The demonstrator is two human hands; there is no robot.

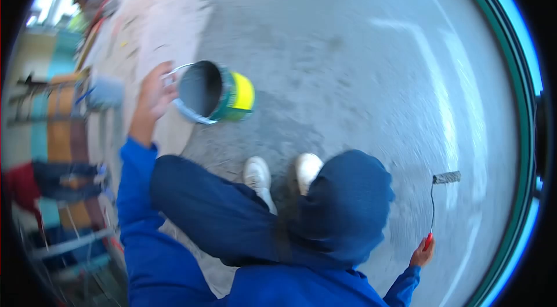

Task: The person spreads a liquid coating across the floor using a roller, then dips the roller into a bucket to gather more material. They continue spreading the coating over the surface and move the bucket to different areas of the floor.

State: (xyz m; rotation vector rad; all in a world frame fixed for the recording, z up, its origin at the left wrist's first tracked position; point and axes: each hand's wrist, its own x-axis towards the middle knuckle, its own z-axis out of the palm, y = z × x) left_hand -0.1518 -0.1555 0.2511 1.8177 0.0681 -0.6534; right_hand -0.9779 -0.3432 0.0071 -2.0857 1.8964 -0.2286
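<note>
My left hand (155,91) is closed around the wire handle of a green and yellow bucket (239,96). The bucket is tipped so its mouth faces toward that hand, and its inside looks grey. Off to the right, my right hand (422,253) grips the red handle of a paint roller (447,177). Its sleeve is coated grey and overlaps the shiny grey floor (400,104) in this view. Between the two hands are my bent knees in dark trousers and my white shoes (257,175).
A green frame (518,133) curves along the right edge. At the far left stand a person (55,182) in a red top and a metal ladder-like frame (72,243). A pale bucket (106,92) sits nearby, and blurred clutter lines the upper left.
</note>
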